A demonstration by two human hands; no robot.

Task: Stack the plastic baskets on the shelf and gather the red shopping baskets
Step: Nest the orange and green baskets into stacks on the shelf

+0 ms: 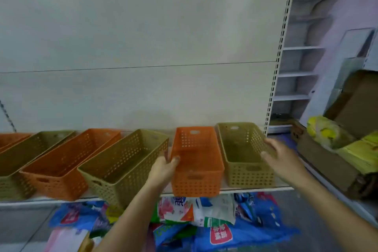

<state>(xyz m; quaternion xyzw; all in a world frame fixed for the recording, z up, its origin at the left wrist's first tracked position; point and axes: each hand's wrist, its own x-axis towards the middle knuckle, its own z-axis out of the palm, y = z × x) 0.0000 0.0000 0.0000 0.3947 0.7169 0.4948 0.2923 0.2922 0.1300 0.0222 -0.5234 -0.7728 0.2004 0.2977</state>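
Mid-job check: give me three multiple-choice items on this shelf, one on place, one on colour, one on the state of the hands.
1. Which basket stands at the right end of the row?
A. orange basket
B. green basket
C. red basket

2. What colour is the basket the left hand holds?
A. orange
B. blue
C. white

3. What is the right hand doing?
A. hanging at the person's side
B. gripping a bag
C. reaching with loose fingers at the end basket's right rim

Key: 1 B, the green basket is last before the shelf post. 2 A, the left hand grips the orange basket. 3 C, the right hand is there.
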